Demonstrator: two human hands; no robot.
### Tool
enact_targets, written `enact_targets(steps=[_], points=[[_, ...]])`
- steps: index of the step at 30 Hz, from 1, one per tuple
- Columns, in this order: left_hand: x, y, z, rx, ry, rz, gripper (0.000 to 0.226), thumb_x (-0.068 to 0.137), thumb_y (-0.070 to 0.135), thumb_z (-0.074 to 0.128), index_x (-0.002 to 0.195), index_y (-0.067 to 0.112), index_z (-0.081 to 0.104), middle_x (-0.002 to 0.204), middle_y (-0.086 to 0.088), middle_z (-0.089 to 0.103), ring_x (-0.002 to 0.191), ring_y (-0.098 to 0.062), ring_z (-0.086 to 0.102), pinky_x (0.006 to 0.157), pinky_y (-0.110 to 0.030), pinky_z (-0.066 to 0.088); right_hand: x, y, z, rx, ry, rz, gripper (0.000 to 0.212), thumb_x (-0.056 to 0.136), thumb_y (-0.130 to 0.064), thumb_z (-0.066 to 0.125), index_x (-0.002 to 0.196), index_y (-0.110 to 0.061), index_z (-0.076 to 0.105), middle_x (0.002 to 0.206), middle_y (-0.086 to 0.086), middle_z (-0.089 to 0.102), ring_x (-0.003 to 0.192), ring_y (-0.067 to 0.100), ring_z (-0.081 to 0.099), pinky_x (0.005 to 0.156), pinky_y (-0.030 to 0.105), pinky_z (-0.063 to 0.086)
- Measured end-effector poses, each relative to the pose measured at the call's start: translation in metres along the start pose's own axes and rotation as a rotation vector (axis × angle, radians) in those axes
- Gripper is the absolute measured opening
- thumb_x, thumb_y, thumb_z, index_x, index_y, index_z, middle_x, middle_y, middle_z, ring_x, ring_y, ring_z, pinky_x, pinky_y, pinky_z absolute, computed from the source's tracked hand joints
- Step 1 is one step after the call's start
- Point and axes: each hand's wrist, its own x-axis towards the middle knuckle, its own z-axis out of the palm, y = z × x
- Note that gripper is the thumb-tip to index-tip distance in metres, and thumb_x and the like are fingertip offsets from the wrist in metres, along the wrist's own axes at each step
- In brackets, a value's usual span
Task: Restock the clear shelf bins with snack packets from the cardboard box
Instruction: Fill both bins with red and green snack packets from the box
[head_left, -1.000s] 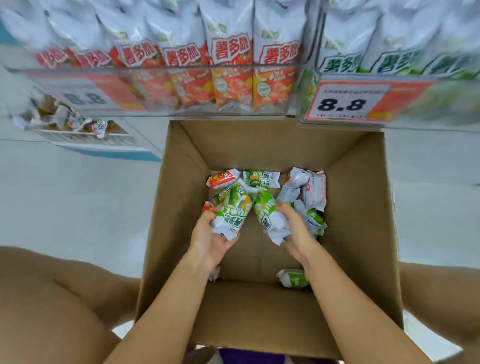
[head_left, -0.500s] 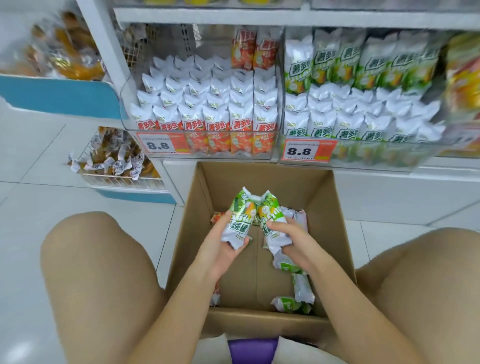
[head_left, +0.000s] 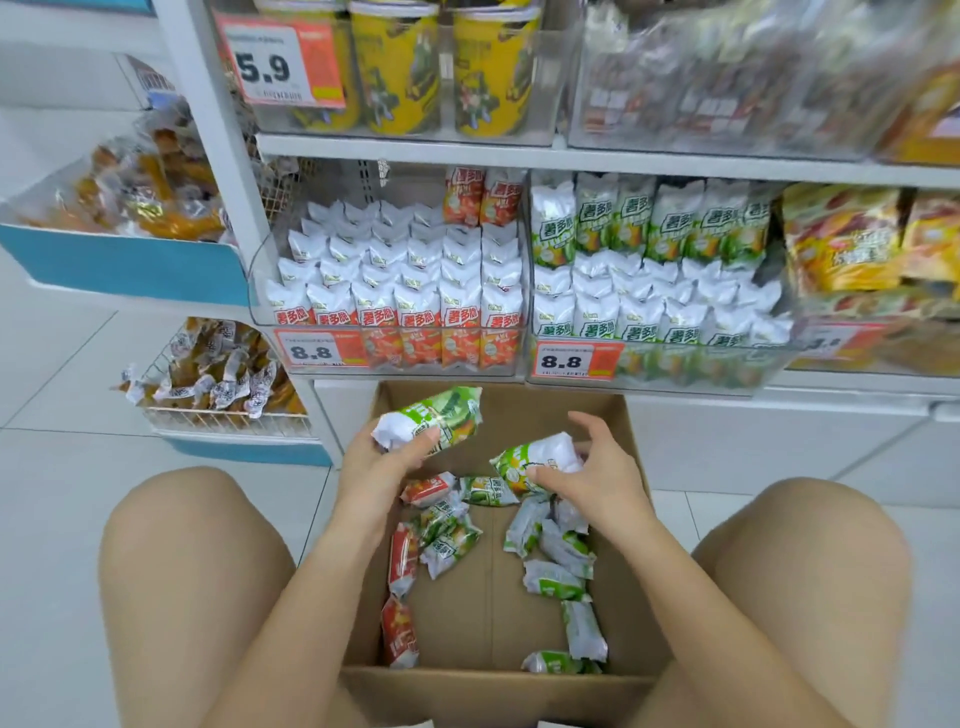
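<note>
An open cardboard box (head_left: 631, 597) stands on the floor between my knees, with several green and red snack packets (head_left: 558, 579) loose on its bottom. My left hand (head_left: 376, 460) grips a green-and-white packet (head_left: 434, 418) above the box's back left. My right hand (head_left: 595, 473) holds another green packet (head_left: 537, 460) over the box's middle. Straight ahead on the low shelf sit two clear bins: the left bin (head_left: 395, 353) is packed with red packets, the right bin (head_left: 660, 364) with green packets.
A shelf above carries yellow tubs (head_left: 400, 67) and a bin of dark wrapped snacks (head_left: 727, 83). To the left are a wire basket of wrapped sweets (head_left: 218, 379) and a blue-edged tray (head_left: 119, 260). Yellow bags (head_left: 852, 239) fill the right. White tiled floor surrounds my bare knees.
Both hands have lifted their green packets up out of the box toward the shelf and moved apart. My view has tilted upward, revealing the upper shelf.
</note>
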Motion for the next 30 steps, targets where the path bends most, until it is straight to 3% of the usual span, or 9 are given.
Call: enact_targets(steps=[3, 7, 11, 14, 18, 23, 26, 28, 30], points=[[-0.003, 0.024, 0.012, 0.474, 0.07, 0.207, 0.052, 0.075, 0.022, 0.081, 0.12, 0.019, 0.056, 0.109, 0.012, 0.059, 0.092, -0.005, 0.054, 0.061, 0.001, 0.036, -0.003, -0.017, -0.013, 0.121, 0.077, -0.048, 0.082, 0.068, -0.034, 0.085, 0.137, -0.03, 0.042, 0.098, -0.01, 0.059, 0.088, 0.007, 0.059, 0.074, 0.022, 0.044], [-0.01, 0.05, 0.027, 0.622, -0.024, 0.367, 0.064, 0.069, 0.033, 0.084, 0.123, 0.029, 0.049, 0.107, 0.015, 0.057, 0.09, -0.005, 0.056, 0.064, -0.004, 0.038, -0.009, -0.037, -0.027, 0.111, 0.167, -0.156, 0.087, 0.068, -0.036, 0.084, 0.141, -0.035, 0.035, 0.104, -0.012, 0.06, 0.091, 0.003, 0.058, 0.07, 0.017, 0.042], [-0.02, 0.06, 0.047, 0.639, -0.191, 0.385, 0.083, 0.068, 0.039, 0.084, 0.134, 0.037, 0.035, 0.116, 0.018, 0.055, 0.105, -0.001, 0.053, 0.081, -0.009, 0.038, -0.015, -0.052, -0.032, 0.029, 0.126, -0.249, 0.081, 0.068, -0.039, 0.084, 0.135, -0.04, 0.038, 0.112, -0.022, 0.051, 0.1, -0.001, 0.051, 0.078, 0.02, 0.04], [-0.021, 0.064, 0.058, 0.59, -0.187, 0.387, 0.08, 0.07, 0.038, 0.083, 0.134, 0.038, 0.036, 0.124, 0.017, 0.051, 0.117, 0.0, 0.046, 0.091, -0.017, 0.034, -0.008, -0.051, -0.034, 0.346, 0.14, -0.171, 0.06, 0.068, -0.034, 0.086, 0.118, -0.031, 0.053, 0.115, -0.01, 0.062, 0.1, 0.005, 0.059, 0.081, 0.023, 0.048], [-0.013, 0.074, 0.074, 0.611, -0.214, 0.442, 0.06, 0.073, 0.039, 0.08, 0.124, 0.036, 0.048, 0.118, 0.024, 0.052, 0.11, 0.004, 0.046, 0.085, -0.012, 0.035, 0.009, -0.051, -0.049, 0.658, 0.141, -0.059, 0.025, 0.079, -0.02, 0.075, 0.102, -0.016, 0.067, 0.103, 0.003, 0.072, 0.091, 0.012, 0.067, 0.079, 0.025, 0.051], [0.016, 0.1, 0.101, 0.626, -0.169, 0.595, 0.043, 0.072, 0.041, 0.08, 0.103, 0.046, 0.05, 0.109, 0.028, 0.046, 0.1, 0.002, 0.046, 0.079, 0.0, 0.033, 0.042, -0.055, -0.086, 0.625, 0.241, -0.141, 0.024, 0.078, -0.029, 0.075, 0.095, -0.016, 0.066, 0.093, 0.002, 0.072, 0.092, 0.02, 0.068, 0.083, 0.038, 0.051], [0.039, 0.128, 0.127, 0.624, -0.159, 0.635, 0.043, 0.072, 0.045, 0.079, 0.106, 0.046, 0.052, 0.107, 0.034, 0.044, 0.102, -0.001, 0.047, 0.084, -0.012, 0.037, 0.074, -0.067, -0.12, 0.548, 0.385, -0.252, 0.027, 0.081, -0.035, 0.074, 0.095, -0.016, 0.062, 0.085, -0.004, 0.065, 0.081, 0.011, 0.06, 0.072, 0.026, 0.047], [0.059, 0.143, 0.147, 0.614, -0.139, 0.668, 0.045, 0.073, 0.041, 0.079, 0.111, 0.036, 0.056, 0.107, 0.028, 0.049, 0.095, 0.002, 0.045, 0.077, -0.007, 0.034, 0.097, -0.075, -0.14, 0.51, 0.442, -0.34, 0.018, 0.083, -0.028, 0.074, 0.09, -0.019, 0.06, 0.07, -0.015, 0.056, 0.064, -0.004, 0.052, 0.061, 0.012, 0.04], [0.077, 0.151, 0.169, 0.622, -0.144, 0.691, 0.046, 0.074, 0.039, 0.08, 0.111, 0.031, 0.054, 0.105, 0.023, 0.052, 0.087, 0.003, 0.048, 0.072, -0.009, 0.037, 0.123, -0.08, -0.153, 0.398, 0.496, -0.389, 0.024, 0.082, -0.028, 0.075, 0.1, -0.021, 0.061, 0.078, -0.013, 0.054, 0.066, -0.005, 0.051, 0.061, 0.011, 0.04]])
